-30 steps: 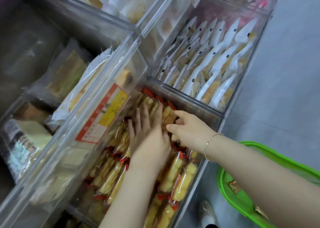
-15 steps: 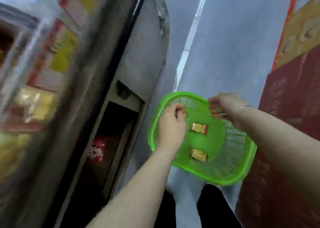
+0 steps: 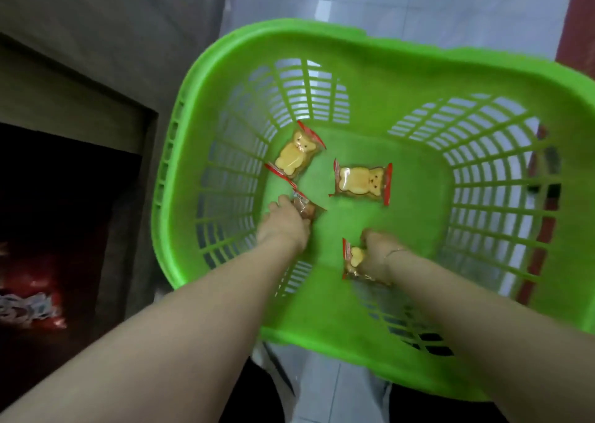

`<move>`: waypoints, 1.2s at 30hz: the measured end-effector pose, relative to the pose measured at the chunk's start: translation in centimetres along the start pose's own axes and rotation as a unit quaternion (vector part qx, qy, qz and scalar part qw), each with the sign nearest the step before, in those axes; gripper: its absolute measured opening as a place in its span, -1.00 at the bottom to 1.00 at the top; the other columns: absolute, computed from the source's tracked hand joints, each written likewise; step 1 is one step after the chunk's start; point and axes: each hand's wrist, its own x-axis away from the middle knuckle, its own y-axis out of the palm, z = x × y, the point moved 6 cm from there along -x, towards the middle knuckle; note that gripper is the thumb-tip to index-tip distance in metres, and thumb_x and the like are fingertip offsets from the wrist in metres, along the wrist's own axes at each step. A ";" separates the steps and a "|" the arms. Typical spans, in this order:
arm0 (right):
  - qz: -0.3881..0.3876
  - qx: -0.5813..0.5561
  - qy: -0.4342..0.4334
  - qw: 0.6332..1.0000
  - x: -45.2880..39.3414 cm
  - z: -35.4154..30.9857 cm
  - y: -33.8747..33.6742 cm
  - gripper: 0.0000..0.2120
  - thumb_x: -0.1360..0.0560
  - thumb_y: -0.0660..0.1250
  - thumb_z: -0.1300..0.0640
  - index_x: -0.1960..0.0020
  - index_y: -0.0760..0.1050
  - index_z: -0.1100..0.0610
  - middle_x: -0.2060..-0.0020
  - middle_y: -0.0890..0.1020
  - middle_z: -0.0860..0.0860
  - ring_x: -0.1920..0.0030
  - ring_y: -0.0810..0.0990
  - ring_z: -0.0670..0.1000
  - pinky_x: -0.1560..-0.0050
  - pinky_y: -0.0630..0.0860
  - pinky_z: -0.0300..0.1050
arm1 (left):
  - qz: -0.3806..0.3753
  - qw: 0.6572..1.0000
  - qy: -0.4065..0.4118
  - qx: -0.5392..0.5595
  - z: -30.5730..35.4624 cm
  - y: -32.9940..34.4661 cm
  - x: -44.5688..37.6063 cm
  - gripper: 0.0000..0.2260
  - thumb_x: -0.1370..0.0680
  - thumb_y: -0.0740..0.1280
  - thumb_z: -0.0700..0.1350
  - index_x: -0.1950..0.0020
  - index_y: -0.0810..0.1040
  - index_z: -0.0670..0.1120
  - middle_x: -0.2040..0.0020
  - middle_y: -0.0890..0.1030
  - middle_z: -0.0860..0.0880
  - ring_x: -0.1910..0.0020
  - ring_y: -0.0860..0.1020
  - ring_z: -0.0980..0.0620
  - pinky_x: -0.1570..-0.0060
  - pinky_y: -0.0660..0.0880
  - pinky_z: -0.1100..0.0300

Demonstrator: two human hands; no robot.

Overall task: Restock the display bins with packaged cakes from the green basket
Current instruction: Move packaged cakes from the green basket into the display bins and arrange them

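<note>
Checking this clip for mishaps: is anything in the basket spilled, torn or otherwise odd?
Nothing stands out. Two bear-shaped cakes lie loose but sealed on the green basket floor; the left hand and right hand each grip another packet.
</note>
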 end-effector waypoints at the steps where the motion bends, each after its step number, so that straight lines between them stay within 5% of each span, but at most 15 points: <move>1: 0.012 0.015 0.001 1.000 -0.4 -0.1 0.2 -0.52 -0.43 0.38 0.08 -0.29 0.35 0.15 -0.16 0.47 0.13 -0.17 0.48 0.15 -0.19 0.47 0.00 | 0.012 1.000 -0.010 0.002 -0.1 0.3 -0.3 -0.54 -0.58 0.29 0.01 -0.36 0.24 -0.19 -0.33 0.36 -0.20 -0.31 0.39 -0.21 -0.24 0.37 -0.03; 4: 0.026 0.061 0.003 0.998 -0.2 -0.2 -0.9 -0.53 -0.40 0.42 -0.04 -0.22 0.42 0.13 -0.17 0.44 0.12 -0.18 0.46 0.14 -0.19 0.46 -0.03 | 0.047 0.998 -0.009 -0.030 -0.2 0.3 -0.2 -0.50 -0.51 0.36 0.11 -0.30 0.37 -0.18 -0.27 0.43 -0.18 -0.26 0.43 -0.16 -0.20 0.39 0.03; 7: -0.022 0.083 -0.026 0.996 0.8 -1.1 -3.7 -0.68 -0.32 0.46 -0.09 0.14 0.48 0.13 0.18 0.54 0.01 0.15 0.53 0.05 0.11 0.50 -0.15 | 0.119 0.983 0.100 -0.094 1.3 -1.6 0.5 -0.57 -0.47 0.35 0.19 -0.15 0.53 -0.11 -0.15 0.45 -0.12 -0.15 0.45 -0.12 -0.13 0.39 0.06; 9: 0.022 0.107 -0.076 0.991 1.4 -2.2 -6.8 -0.61 -0.28 0.47 -0.14 0.24 0.44 0.16 0.20 0.47 0.00 0.13 0.50 0.04 0.10 0.47 -0.15 | 0.181 0.959 0.174 -0.135 2.9 -3.5 0.6 -0.58 -0.43 0.33 0.22 -0.12 0.56 -0.06 -0.23 0.38 -0.12 -0.23 0.35 -0.12 -0.19 0.31 0.02; 12: 0.194 0.166 -0.176 0.951 1.6 -3.7 -11.4 -0.54 -0.28 0.41 -0.20 -0.06 0.54 0.05 -0.25 0.34 0.13 -0.28 0.33 0.14 -0.23 0.33 -0.06 | 0.167 0.961 0.178 -0.132 4.1 -5.6 -1.5 -0.56 -0.41 0.38 0.21 -0.19 0.57 0.00 -0.51 0.12 -0.16 -0.46 0.14 -0.14 -0.36 0.19 -0.02; 15: 0.165 0.219 -0.185 0.944 -0.1 -3.7 -11.9 -0.48 -0.31 0.42 -0.21 -0.21 0.50 -0.04 -0.51 0.06 0.15 -0.48 0.08 0.19 -0.41 0.16 0.05 | 0.088 0.982 0.144 -0.080 4.5 -6.0 -4.2 -0.48 -0.40 0.43 0.18 -0.31 0.53 0.03 -0.57 -0.07 -0.14 -0.52 0.03 -0.16 -0.47 0.11 -0.01; 18: 0.113 0.235 -0.145 0.954 -2.1 -2.5 -10.4 -0.49 -0.32 0.44 -0.17 -0.21 0.50 -0.03 -0.52 -0.02 0.17 -0.47 0.12 0.22 -0.39 0.20 0.05 | 0.018 0.994 0.086 -0.060 4.1 -5.1 -6.0 -0.34 -0.36 0.46 0.23 -0.39 0.47 -0.01 -0.57 -0.10 -0.11 -0.51 0.08 -0.20 -0.48 0.10 0.03; 23: 0.159 0.214 -0.135 0.954 -1.5 -1.9 -8.3 -0.54 -0.29 0.42 -0.22 -0.13 0.55 -0.08 -0.16 0.38 0.12 -0.22 0.38 0.18 -0.25 0.30 0.01 | 0.062 0.975 0.083 -0.197 3.5 -5.0 -4.7 -0.24 -0.26 0.42 0.40 -0.33 0.51 -0.02 -0.43 0.24 -0.14 -0.40 0.21 -0.21 -0.36 0.20 -0.04; 26: 0.161 0.041 -0.076 0.983 1.6 -0.8 -9.0 -0.66 -0.23 0.49 -0.19 0.12 0.54 -0.03 -0.03 0.39 0.13 -0.16 0.40 0.15 -0.18 0.35 -0.01 | 0.062 0.988 0.061 -0.125 2.7 -5.8 -0.7 -0.21 -0.24 0.44 0.38 -0.30 0.51 -0.10 -0.37 0.29 -0.15 -0.36 0.28 -0.19 -0.35 0.24 -0.05; 28: 0.164 -0.169 -0.073 0.969 5.4 -1.1 -11.2 -0.63 -0.20 0.56 -0.07 0.35 0.40 0.08 0.15 0.41 0.13 0.06 0.43 0.07 0.08 0.38 -0.13 | 0.038 0.999 0.036 0.010 2.2 -7.8 3.0 -0.28 -0.25 0.47 0.32 -0.24 0.55 -0.13 -0.27 0.30 -0.14 -0.24 0.42 -0.15 -0.31 0.35 0.05; 31: 0.120 -0.411 -0.105 0.898 13.6 -3.0 -15.6 -0.73 -0.23 0.57 0.14 0.22 0.49 0.16 0.30 0.46 0.11 0.27 0.43 0.01 0.28 0.35 -0.14 | 0.026 0.973 0.003 0.229 1.6 -13.2 9.7 -0.42 -0.26 0.50 0.28 -0.09 0.65 -0.10 -0.15 0.49 -0.13 -0.10 0.55 -0.10 -0.23 0.44 0.11; 36: 0.021 -0.593 -0.226 0.773 32.5 -9.9 -24.8 -0.77 -0.23 0.44 0.23 0.11 0.58 0.13 0.33 0.65 -0.01 0.35 0.61 -0.03 0.40 0.52 -0.27 | 0.053 0.855 -0.005 0.516 1.7 -26.5 24.2 -0.64 -0.17 0.53 0.16 0.15 0.70 -0.01 -0.04 0.64 -0.17 -0.11 0.59 -0.10 -0.20 0.50 0.06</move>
